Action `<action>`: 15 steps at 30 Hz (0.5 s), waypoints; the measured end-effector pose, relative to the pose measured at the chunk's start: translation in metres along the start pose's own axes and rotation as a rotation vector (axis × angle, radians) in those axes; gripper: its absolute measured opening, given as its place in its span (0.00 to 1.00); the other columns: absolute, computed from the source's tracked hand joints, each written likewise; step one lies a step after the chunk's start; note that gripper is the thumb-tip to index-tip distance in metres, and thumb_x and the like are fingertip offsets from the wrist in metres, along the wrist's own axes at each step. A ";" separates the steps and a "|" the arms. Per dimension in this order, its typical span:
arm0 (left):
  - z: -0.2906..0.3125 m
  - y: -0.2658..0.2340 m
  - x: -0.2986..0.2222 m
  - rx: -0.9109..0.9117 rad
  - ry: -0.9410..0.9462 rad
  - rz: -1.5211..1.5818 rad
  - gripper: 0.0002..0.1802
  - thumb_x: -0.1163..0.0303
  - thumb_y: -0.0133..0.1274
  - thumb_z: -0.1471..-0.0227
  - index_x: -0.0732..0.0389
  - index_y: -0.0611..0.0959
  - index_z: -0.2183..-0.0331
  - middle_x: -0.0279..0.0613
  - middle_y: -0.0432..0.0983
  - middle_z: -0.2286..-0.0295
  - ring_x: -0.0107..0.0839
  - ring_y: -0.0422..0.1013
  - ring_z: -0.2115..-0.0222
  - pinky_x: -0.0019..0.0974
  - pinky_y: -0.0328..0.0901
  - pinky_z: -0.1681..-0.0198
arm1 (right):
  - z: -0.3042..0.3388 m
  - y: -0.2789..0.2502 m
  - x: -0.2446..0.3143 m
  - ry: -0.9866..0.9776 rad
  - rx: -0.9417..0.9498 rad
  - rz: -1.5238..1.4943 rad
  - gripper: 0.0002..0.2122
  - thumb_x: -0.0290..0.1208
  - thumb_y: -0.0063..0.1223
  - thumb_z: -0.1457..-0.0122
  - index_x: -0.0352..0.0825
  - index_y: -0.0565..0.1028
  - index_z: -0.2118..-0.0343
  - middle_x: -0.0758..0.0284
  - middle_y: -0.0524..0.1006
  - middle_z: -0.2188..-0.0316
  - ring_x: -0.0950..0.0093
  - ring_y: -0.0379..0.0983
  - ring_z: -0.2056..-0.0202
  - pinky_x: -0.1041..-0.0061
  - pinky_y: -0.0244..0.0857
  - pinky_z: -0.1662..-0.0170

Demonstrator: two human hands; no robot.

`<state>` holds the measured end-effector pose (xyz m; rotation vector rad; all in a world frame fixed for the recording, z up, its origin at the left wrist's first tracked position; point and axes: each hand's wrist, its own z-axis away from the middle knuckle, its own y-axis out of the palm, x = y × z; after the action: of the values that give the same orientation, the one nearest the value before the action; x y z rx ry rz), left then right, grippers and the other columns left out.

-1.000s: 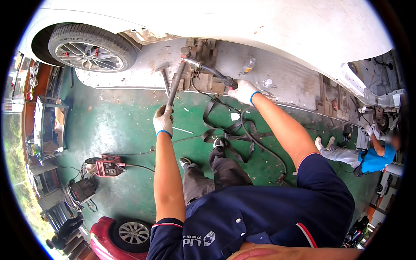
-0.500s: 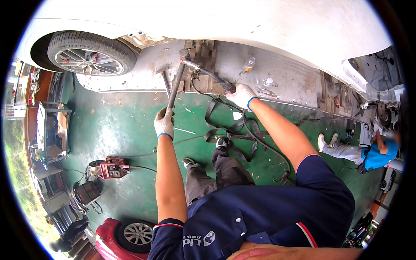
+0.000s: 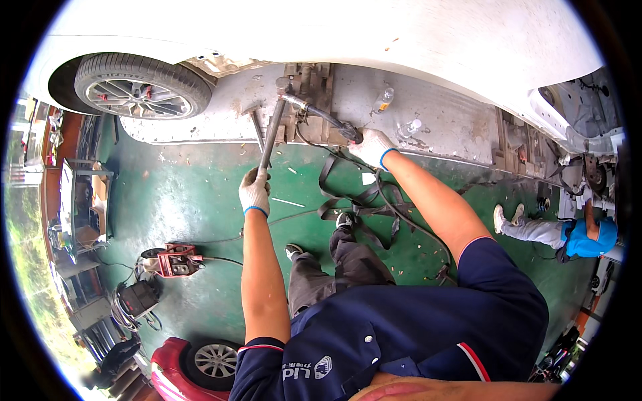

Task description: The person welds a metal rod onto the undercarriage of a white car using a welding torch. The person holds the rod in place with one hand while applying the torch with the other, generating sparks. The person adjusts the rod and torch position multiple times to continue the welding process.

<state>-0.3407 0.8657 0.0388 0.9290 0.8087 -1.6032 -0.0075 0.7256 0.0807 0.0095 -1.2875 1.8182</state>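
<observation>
Still locked on with both hands: the left hand [image 3: 255, 190], gloved, is wrapped around the lower end of a long bar [image 3: 273, 136] that runs up and away from it, and the right hand [image 3: 372, 148], gloved too, is closed on the back end of a dark handle [image 3: 324, 114]. That handle points ahead and leftward from the right hand, its metal nose meeting the bar near the top — whether they are joined there, I cannot tell. Compared with a second ago, neither grip has changed; the bar leans just slightly less in view, and the wheel [image 3: 144, 87], ahead and left of the left hand, sits lower in the picture. Beyond the hands, the bar's top end remains beside the rusty clamp [image 3: 321, 83] under the white car [image 3: 334, 33]. A T-shaped tool [image 3: 256, 127] stands just left of the bar, ahead of the left hand. Two clear bottles, the nearer bottle [image 3: 408, 128] and the farther bottle [image 3: 383, 100], hold their places ahead of the right hand — and black straps [image 3: 364, 200] lie tangled on the green floor [image 3: 200, 180], below and between the hands.
</observation>
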 end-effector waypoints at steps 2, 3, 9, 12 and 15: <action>0.002 0.000 -0.002 -0.010 0.000 -0.006 0.17 0.64 0.61 0.37 0.67 0.83 0.52 0.38 0.79 0.71 0.20 0.65 0.81 0.27 0.59 0.80 | 0.005 -0.005 0.005 -0.009 0.003 -0.026 0.25 0.49 0.56 0.43 0.31 0.80 0.53 0.44 0.82 0.60 0.50 0.81 0.55 0.57 0.74 0.49; 0.001 0.000 -0.002 0.005 0.001 -0.014 0.17 0.64 0.60 0.36 0.66 0.83 0.53 0.37 0.79 0.71 0.19 0.65 0.81 0.27 0.59 0.80 | 0.007 -0.006 0.007 -0.014 0.004 -0.038 0.25 0.49 0.56 0.43 0.31 0.80 0.53 0.44 0.82 0.60 0.50 0.81 0.55 0.57 0.74 0.49; -0.005 -0.004 0.003 0.050 0.009 -0.062 0.12 0.65 0.59 0.35 0.63 0.84 0.56 0.34 0.77 0.73 0.17 0.63 0.82 0.26 0.57 0.81 | 0.012 -0.011 0.014 0.005 0.014 -0.019 0.24 0.48 0.56 0.43 0.32 0.80 0.52 0.45 0.82 0.60 0.50 0.81 0.56 0.57 0.74 0.49; -0.006 -0.001 0.002 0.024 -0.014 -0.012 0.11 0.65 0.59 0.35 0.62 0.83 0.57 0.35 0.77 0.73 0.17 0.64 0.82 0.26 0.57 0.81 | 0.015 -0.013 0.017 0.022 0.008 -0.017 0.24 0.48 0.56 0.43 0.32 0.80 0.52 0.45 0.82 0.60 0.51 0.81 0.55 0.57 0.74 0.49; -0.005 -0.001 0.003 0.018 -0.026 0.020 0.12 0.65 0.61 0.36 0.63 0.83 0.56 0.36 0.78 0.73 0.18 0.64 0.82 0.25 0.57 0.81 | 0.013 -0.010 0.013 0.031 -0.009 -0.033 0.24 0.48 0.57 0.43 0.32 0.80 0.52 0.45 0.82 0.59 0.50 0.80 0.55 0.56 0.74 0.50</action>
<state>-0.3416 0.8690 0.0335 0.9248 0.7661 -1.6046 -0.0150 0.7246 0.1010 -0.0027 -1.2670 1.7781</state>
